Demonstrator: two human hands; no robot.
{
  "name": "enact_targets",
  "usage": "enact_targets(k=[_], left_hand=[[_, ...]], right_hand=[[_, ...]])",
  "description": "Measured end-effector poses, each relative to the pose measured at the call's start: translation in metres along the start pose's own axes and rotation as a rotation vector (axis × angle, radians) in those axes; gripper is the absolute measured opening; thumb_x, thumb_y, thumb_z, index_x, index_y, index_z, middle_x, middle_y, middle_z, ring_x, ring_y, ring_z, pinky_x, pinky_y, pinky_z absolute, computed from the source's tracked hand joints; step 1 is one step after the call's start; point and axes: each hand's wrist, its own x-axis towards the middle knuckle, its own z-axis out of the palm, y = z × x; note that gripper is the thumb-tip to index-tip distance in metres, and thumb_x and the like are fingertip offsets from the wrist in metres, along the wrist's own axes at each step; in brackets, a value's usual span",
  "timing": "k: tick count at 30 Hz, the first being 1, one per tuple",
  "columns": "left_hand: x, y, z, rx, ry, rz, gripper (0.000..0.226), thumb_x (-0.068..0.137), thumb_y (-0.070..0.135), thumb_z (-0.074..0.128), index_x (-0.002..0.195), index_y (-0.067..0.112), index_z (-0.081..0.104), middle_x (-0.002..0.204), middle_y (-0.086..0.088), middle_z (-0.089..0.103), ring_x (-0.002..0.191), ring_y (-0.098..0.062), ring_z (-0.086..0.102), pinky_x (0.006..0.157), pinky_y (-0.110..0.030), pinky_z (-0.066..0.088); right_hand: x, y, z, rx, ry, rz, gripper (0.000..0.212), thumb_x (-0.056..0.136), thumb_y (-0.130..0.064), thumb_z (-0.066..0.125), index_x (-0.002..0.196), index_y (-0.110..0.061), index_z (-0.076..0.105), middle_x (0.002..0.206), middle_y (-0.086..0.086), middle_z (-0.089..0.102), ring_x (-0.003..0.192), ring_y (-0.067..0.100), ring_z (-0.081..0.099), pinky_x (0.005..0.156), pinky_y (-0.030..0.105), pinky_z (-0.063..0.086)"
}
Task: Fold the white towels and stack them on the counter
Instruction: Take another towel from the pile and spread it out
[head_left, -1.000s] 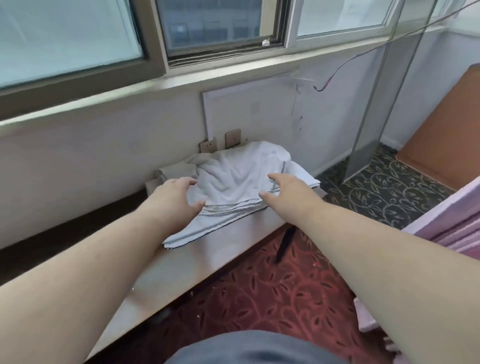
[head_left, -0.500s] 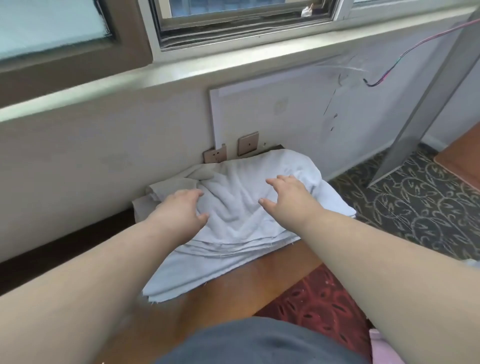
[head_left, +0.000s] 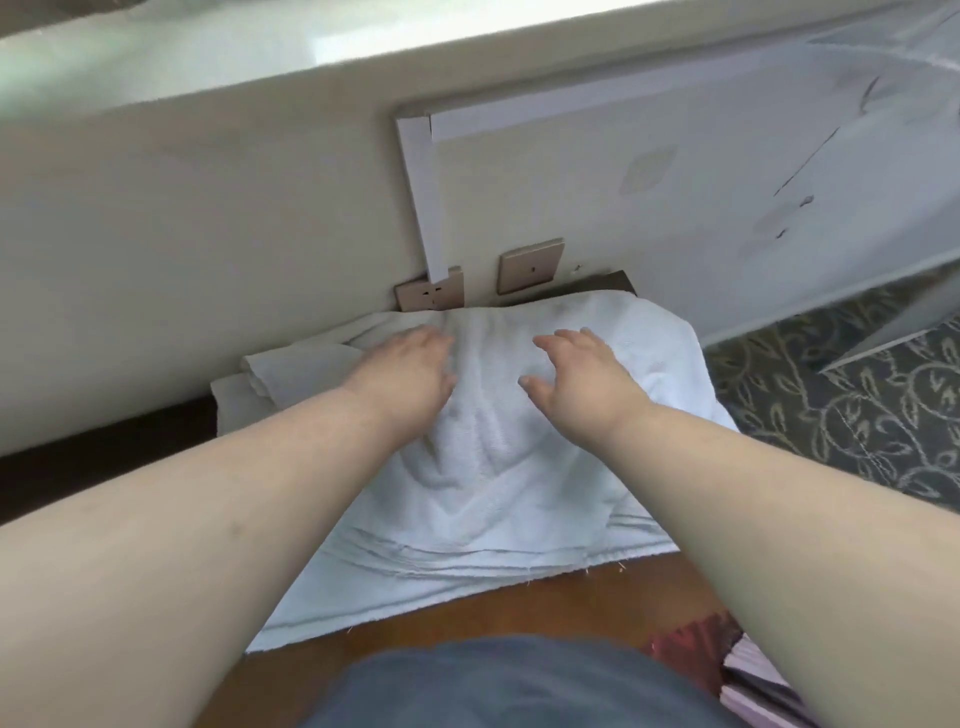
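Your left hand (head_left: 410, 369) and right hand (head_left: 582, 371) lie side by side on the rumpled white towel (head_left: 493, 467), fingers relaxed and spread, gripping nothing. The towel tops a pile of white towels (head_left: 395, 566) on the wooden counter (head_left: 519, 608), against the wall below two wall sockets (head_left: 530, 265). Patterned carpet (head_left: 831, 415) lies at right
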Motion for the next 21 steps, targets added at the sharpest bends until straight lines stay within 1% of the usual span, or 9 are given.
enact_targets(k=[3, 5, 7, 9, 11, 13, 16, 19, 21], left_hand=[[0.037, 0.013, 0.007, -0.004, -0.021, -0.004, 0.054, 0.101, 0.039, 0.042, 0.149, 0.016, 0.030, 0.155, -0.010, 0.030, 0.140, -0.028, 0.029, 0.111, -0.037, 0.025], [0.060, 0.019, 0.013, 0.027, -0.051, -0.015, 0.059, 0.101, 0.039, 0.040, 0.152, 0.017, 0.022, 0.159, -0.010, 0.022, 0.144, -0.028, 0.022, 0.115, -0.039, 0.020], [0.077, 0.022, 0.021, 0.064, -0.072, -0.063, 0.062, 0.101, 0.044, 0.036, 0.154, 0.018, 0.015, 0.160, -0.008, 0.017, 0.145, -0.027, 0.017, 0.115, -0.040, 0.016], [0.086, 0.021, 0.029, 0.122, -0.067, -0.099, 0.066, 0.099, 0.051, 0.031, 0.154, 0.020, 0.012, 0.160, -0.004, 0.019, 0.144, -0.024, 0.016, 0.114, -0.041, 0.014], [0.090, 0.019, 0.039, 0.192, -0.053, -0.111, 0.070, 0.096, 0.057, 0.028, 0.154, 0.021, 0.013, 0.156, -0.002, 0.027, 0.140, -0.023, 0.020, 0.111, -0.040, 0.016], [0.090, 0.017, 0.047, 0.172, -0.016, -0.126, 0.072, 0.093, 0.060, 0.033, 0.152, 0.020, 0.021, 0.148, -0.004, 0.038, 0.135, -0.025, 0.026, 0.110, -0.039, 0.017], [0.089, 0.013, 0.045, 0.092, 0.080, -0.090, 0.067, 0.086, 0.059, 0.054, 0.139, 0.019, 0.044, 0.127, -0.008, 0.053, 0.121, -0.029, 0.039, 0.103, -0.037, 0.023], [0.085, 0.005, 0.034, 0.043, 0.135, -0.061, 0.055, 0.080, 0.060, 0.063, 0.119, 0.022, 0.060, 0.111, -0.003, 0.057, 0.108, -0.027, 0.044, 0.093, -0.035, 0.033], [0.082, -0.003, 0.028, 0.021, 0.152, -0.048, 0.047, 0.082, 0.056, 0.065, 0.110, 0.019, 0.064, 0.106, -0.003, 0.058, 0.104, -0.028, 0.047, 0.087, -0.034, 0.037]], right_hand=[[0.043, 0.016, -0.005, -0.095, -0.017, -0.090, 0.061, 0.097, -0.049, 0.046, 0.150, -0.023, 0.032, 0.159, 0.002, 0.028, 0.150, 0.025, 0.009, 0.119, 0.040, 0.016], [0.068, 0.025, -0.007, -0.164, -0.040, -0.141, 0.061, 0.097, -0.050, 0.044, 0.150, -0.022, 0.031, 0.158, 0.004, 0.028, 0.149, 0.027, 0.012, 0.119, 0.045, 0.017], [0.087, 0.033, -0.003, -0.217, -0.072, -0.168, 0.064, 0.097, -0.053, 0.041, 0.152, -0.024, 0.027, 0.160, 0.004, 0.025, 0.149, 0.028, 0.011, 0.119, 0.050, 0.014], [0.099, 0.040, 0.003, -0.257, -0.102, -0.179, 0.068, 0.096, -0.057, 0.036, 0.154, -0.025, 0.021, 0.161, 0.005, 0.021, 0.150, 0.028, 0.008, 0.118, 0.054, 0.010], [0.107, 0.048, 0.008, -0.323, -0.121, -0.211, 0.072, 0.094, -0.062, 0.032, 0.154, -0.026, 0.016, 0.161, 0.005, 0.021, 0.149, 0.028, 0.009, 0.117, 0.056, 0.007], [0.109, 0.055, 0.012, -0.367, -0.087, -0.257, 0.077, 0.091, -0.067, 0.033, 0.154, -0.025, 0.018, 0.156, 0.005, 0.029, 0.145, 0.029, 0.018, 0.116, 0.056, 0.008], [0.110, 0.057, 0.015, -0.334, 0.024, -0.280, 0.082, 0.084, -0.071, 0.043, 0.149, -0.022, 0.032, 0.142, 0.006, 0.045, 0.132, 0.030, 0.035, 0.114, 0.052, 0.016], [0.114, 0.058, 0.010, -0.338, 0.124, -0.328, 0.070, 0.078, -0.071, 0.052, 0.128, -0.023, 0.054, 0.122, 0.004, 0.055, 0.115, 0.029, 0.045, 0.102, 0.044, 0.027], [0.117, 0.060, 0.007, -0.318, 0.137, -0.359, 0.059, 0.081, -0.067, 0.054, 0.119, -0.022, 0.059, 0.116, 0.004, 0.056, 0.111, 0.029, 0.047, 0.097, 0.043, 0.029]])
